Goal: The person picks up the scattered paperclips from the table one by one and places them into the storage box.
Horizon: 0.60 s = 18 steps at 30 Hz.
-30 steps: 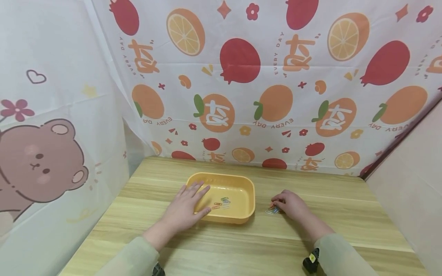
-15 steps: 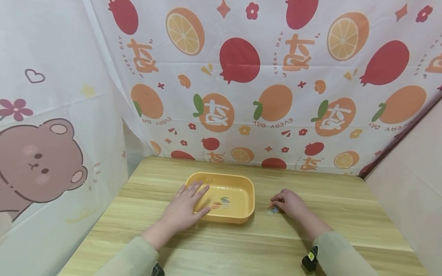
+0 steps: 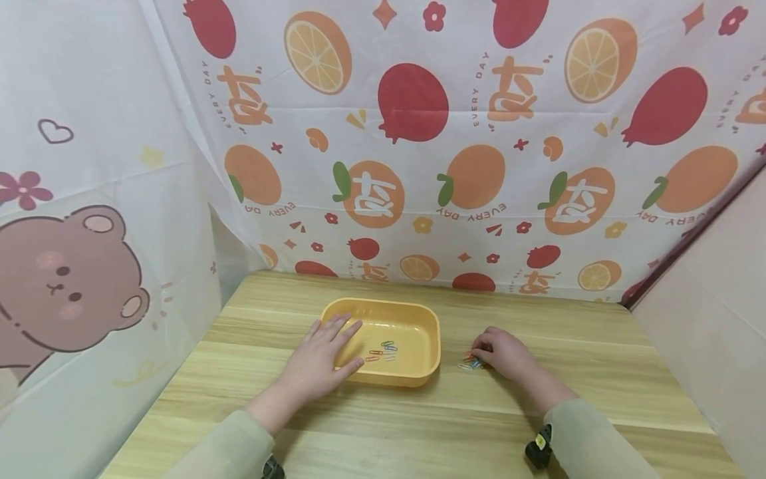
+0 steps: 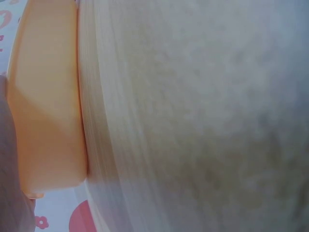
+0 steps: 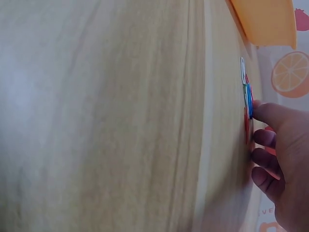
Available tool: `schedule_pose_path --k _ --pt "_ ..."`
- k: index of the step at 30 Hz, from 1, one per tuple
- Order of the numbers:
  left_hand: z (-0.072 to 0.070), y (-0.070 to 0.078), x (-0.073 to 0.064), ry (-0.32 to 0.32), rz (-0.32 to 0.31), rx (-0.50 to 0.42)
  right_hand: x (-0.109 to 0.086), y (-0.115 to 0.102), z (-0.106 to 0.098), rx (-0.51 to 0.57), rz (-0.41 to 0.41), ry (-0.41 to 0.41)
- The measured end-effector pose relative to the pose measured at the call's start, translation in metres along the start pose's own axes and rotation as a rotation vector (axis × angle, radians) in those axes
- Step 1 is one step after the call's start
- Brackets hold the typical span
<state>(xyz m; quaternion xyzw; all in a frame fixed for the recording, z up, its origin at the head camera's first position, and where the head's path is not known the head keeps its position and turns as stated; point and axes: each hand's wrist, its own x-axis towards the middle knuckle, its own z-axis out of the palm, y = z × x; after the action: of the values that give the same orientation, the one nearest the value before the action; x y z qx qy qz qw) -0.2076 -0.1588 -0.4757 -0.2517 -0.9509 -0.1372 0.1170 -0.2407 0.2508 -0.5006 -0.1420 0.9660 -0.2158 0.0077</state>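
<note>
My left hand (image 3: 320, 359) lies spread over the left side of a yellow plastic tray (image 3: 421, 382), with its fingers reaching across the rim and the thumb near the front wall. Inside the tray is a loose group of coloured paper clips (image 3: 383, 352). To the right of the tray, my right hand (image 3: 505, 352) pinches with thumb and forefinger at a small pile of paper clips (image 3: 469, 365) on the table. In the right wrist view, red, blue and white paper clips (image 5: 248, 101) lie by the thumb tip, and the other fingers are curled. The forefinger is mostly hidden there.
Both hands work over a light wood-grain table (image 3: 383, 426). Behind it hangs a white fruit-print cloth (image 3: 413, 166); at the left is a bear-print cloth (image 3: 120, 179), and a plain pale panel (image 3: 712, 313) borders the right side.
The head view has shifted very slightly. My left hand stays on the tray, while the right fingertips make only a tiny move at the pile of paper clips.
</note>
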Motion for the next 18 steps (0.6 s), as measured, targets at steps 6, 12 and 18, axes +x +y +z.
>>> schedule_pose_path --k 6,12,18 --pt "-0.0009 0.0 -0.0003 -0.01 -0.007 0.003 -0.001 -0.0015 -0.0039 0.025 -0.01 -0.039" --pt "-0.0014 0.0002 -0.0006 -0.006 -0.005 0.002 -0.0017 -0.0046 -0.0076 0.084 -0.013 -0.068" --pt "-0.0016 0.001 -0.0013 0.003 0.002 -0.004 -0.0025 -0.0033 -0.0051 0.101 0.014 -0.056"
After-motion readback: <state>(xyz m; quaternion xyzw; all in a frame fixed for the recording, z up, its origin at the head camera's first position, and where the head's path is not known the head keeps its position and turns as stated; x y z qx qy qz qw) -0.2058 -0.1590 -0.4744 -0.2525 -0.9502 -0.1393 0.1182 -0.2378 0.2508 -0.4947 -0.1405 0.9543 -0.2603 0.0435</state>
